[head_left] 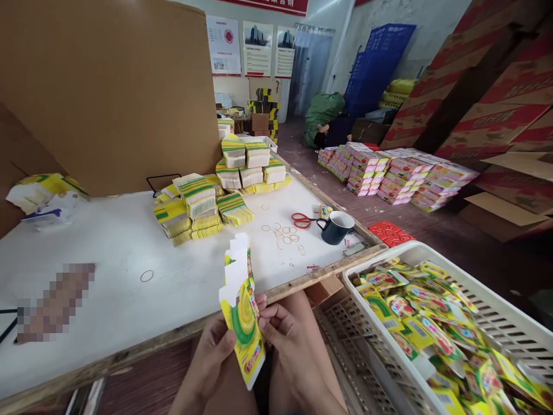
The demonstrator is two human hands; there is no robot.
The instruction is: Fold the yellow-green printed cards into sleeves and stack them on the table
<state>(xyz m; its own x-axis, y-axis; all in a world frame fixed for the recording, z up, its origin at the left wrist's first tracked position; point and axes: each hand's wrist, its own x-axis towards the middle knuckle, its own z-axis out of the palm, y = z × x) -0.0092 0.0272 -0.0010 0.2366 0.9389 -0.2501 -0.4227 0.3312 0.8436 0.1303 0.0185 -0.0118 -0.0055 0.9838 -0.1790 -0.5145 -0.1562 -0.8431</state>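
A yellow and green printed paper carton (244,323) with white flaps standing up at its far end is held above my lap, just off the table's near edge. My left hand (215,346) grips its left side, thumb on the printed face. On the right side, my right hand (280,333) pinches the edge between thumb and fingers. Another carton piece with white flaps shows behind the front one; whether they are joined I cannot tell. Bundled stacks of flat yellow cartons (196,210) stand farther back on the white table (185,300).
To my right, a white plastic basket (401,251) holds many yellow cartons. Rubber bands (287,235), red-handled scissors (301,221) and a dark mug (336,229) lie near the table's right edge. Pink boxes (367,170) are piled on the floor beyond. A cardboard sheet (112,98) stands at the back left.
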